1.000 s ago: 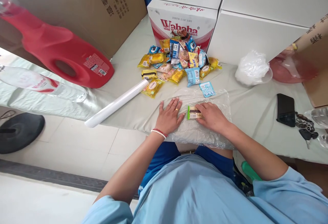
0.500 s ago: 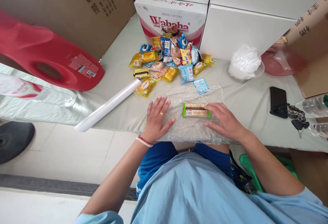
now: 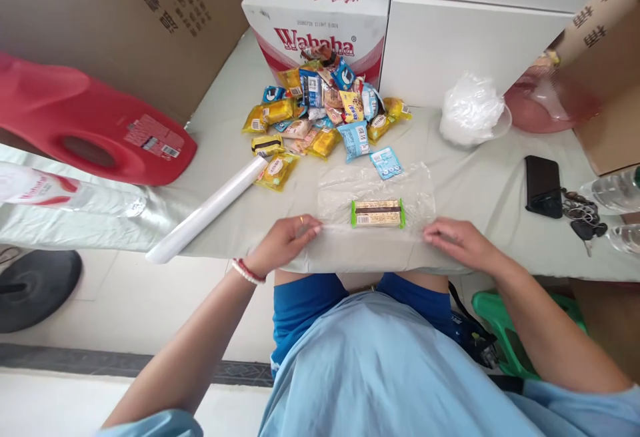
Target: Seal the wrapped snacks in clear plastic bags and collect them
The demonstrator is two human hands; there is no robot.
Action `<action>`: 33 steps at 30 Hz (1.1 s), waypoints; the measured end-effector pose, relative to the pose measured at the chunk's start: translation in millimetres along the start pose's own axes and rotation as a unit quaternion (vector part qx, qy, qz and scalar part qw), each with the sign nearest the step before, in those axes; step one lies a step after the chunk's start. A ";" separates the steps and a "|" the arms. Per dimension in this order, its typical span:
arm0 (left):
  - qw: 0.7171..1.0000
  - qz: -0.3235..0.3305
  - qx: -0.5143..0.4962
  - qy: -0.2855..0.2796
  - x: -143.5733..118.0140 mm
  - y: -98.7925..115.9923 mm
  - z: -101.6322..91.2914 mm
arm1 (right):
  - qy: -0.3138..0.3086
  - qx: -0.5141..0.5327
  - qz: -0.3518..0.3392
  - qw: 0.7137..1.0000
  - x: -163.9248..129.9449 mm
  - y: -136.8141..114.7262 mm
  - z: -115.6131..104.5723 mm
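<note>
At the near edge of the table (image 3: 480, 177), a clear plastic sheet (image 3: 373, 187) lies flat with a green-ended rectangular snack bar (image 3: 377, 213) resting on its middle. The left hand (image 3: 284, 242) pinches the sheet's near left edge between curled fingers; the right hand (image 3: 457, 242) pinches the near right edge (both grips closed on the film, neither touching the bar). Just beyond the sheet lies a small blue sachet (image 3: 386, 162), then a heap of coloured snack packets (image 3: 320, 110) toward the far edge. A white roll (image 3: 207, 209) lies slantwise at the left.
</note>
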State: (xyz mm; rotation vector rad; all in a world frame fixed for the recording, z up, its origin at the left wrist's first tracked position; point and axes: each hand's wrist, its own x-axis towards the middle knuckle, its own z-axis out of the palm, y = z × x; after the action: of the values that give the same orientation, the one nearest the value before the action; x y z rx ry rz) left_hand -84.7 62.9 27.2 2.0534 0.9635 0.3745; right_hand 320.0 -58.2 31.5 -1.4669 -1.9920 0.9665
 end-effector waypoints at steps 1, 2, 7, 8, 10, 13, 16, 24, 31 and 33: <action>1.000 -0.017 0.008 0.013 12.6 1.2 -5.2 | 0.008 0.004 0.026 1.000 12.1 1.2 -9.3; 0.999 -0.027 0.024 0.030 25.8 1.1 -8.5 | 0.020 0.002 0.050 0.999 24.7 3.7 -16.7; 0.985 -0.066 0.132 0.088 77.5 -12.0 -3.9 | 0.025 -0.116 0.182 0.976 75.6 22.6 -28.5; 0.980 -0.069 0.149 0.111 80.9 -13.9 -1.8 | 0.017 -0.162 0.200 0.966 80.9 24.4 -28.6; 0.964 -0.066 0.175 0.187 79.1 -12.2 0.9 | 0.022 -0.253 0.200 0.946 88.6 23.6 -29.8; 0.925 -0.039 0.192 0.324 63.6 9.1 6.3 | 0.081 -0.322 0.130 0.934 104.2 12.9 -33.0; 0.928 0.025 0.189 0.320 52.8 45.0 24.6 | 0.078 -0.314 0.025 0.946 136.8 -1.0 -28.3; 0.957 0.024 0.284 0.057 78.3 71.8 89.3 | -0.105 -0.344 -0.003 0.933 226.6 -8.9 3.5; 0.948 0.011 0.315 0.052 74.4 67.6 93.6 | -0.108 -0.200 -0.145 0.963 207.2 -21.5 -19.6; 0.947 0.009 0.316 0.054 74.8 69.4 94.6 | -0.090 -0.210 -0.152 0.962 184.9 -27.9 -16.8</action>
State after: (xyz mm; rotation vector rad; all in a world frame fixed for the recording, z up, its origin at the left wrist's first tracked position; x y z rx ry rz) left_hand 52.3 40.5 17.4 2.6374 1.2483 0.1999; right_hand 257.9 116.9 58.5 -1.2467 -2.5833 0.5832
